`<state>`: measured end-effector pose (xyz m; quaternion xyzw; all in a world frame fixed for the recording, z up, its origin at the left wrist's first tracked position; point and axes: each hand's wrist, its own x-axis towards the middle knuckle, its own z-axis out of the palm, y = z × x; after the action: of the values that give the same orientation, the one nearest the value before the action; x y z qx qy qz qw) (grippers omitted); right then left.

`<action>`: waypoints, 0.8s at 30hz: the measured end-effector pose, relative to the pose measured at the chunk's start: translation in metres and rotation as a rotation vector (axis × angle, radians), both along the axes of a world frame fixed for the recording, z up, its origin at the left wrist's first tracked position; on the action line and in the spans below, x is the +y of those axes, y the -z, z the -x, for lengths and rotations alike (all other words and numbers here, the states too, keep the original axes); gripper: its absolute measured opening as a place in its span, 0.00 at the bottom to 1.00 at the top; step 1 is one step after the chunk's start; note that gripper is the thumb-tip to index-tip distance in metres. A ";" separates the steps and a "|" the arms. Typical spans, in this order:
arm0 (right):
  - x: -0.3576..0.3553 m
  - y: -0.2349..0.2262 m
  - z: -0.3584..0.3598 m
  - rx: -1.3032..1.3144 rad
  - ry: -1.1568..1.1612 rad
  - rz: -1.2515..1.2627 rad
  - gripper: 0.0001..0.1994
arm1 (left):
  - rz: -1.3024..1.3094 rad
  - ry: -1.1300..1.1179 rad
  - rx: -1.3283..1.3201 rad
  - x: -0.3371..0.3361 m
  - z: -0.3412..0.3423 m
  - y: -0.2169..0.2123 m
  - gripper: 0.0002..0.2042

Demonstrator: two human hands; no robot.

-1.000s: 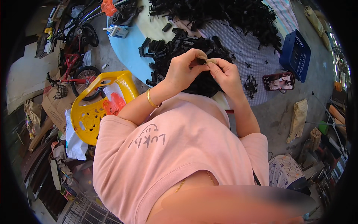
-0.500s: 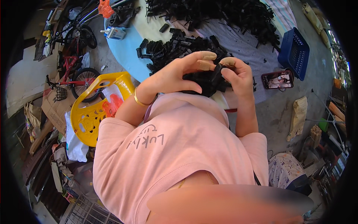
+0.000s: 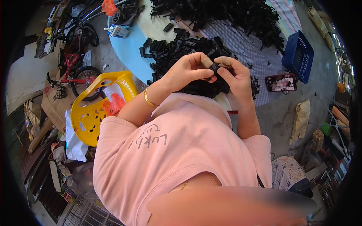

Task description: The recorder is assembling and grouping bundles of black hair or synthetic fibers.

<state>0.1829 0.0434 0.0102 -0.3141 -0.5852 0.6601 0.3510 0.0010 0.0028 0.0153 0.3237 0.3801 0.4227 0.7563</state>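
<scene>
Black piece point(image 3: 215, 69) in the pinched grip of left hand point(image 3: 187, 72) and right hand point(image 3: 237, 76), blue basket point(image 3: 291, 51) beside phone point(image 3: 281, 82)

Soft daylight lit the checked cloth point(image 3: 245, 51); the piled black plastic parts point(image 3: 175, 49) lost detail. Fisheye curvature warped the blackened rim; one oval patch was blurred.

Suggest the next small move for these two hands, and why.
I'd probably steady the black part with the left hand and press it gently with the right hand. The thumbs and fingers of both hands meet at it, so neither hand seems free to reach for another piece in the near heap.
</scene>
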 end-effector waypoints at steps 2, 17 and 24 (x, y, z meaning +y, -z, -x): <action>-0.004 -0.002 0.005 -0.025 0.149 0.034 0.07 | -0.081 -0.121 -0.067 -0.001 -0.005 0.002 0.07; -0.008 -0.011 0.008 -0.296 0.142 -0.305 0.06 | -0.528 -0.351 0.646 -0.006 -0.014 -0.001 0.12; -0.008 0.003 0.014 -0.285 0.137 -0.114 0.07 | -0.613 -0.399 0.852 -0.005 -0.017 0.000 0.09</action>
<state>0.1689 0.0355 0.0072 -0.4233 -0.6428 0.5492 0.3256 0.0182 -0.0025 0.0153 0.5926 0.5658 0.4806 0.3127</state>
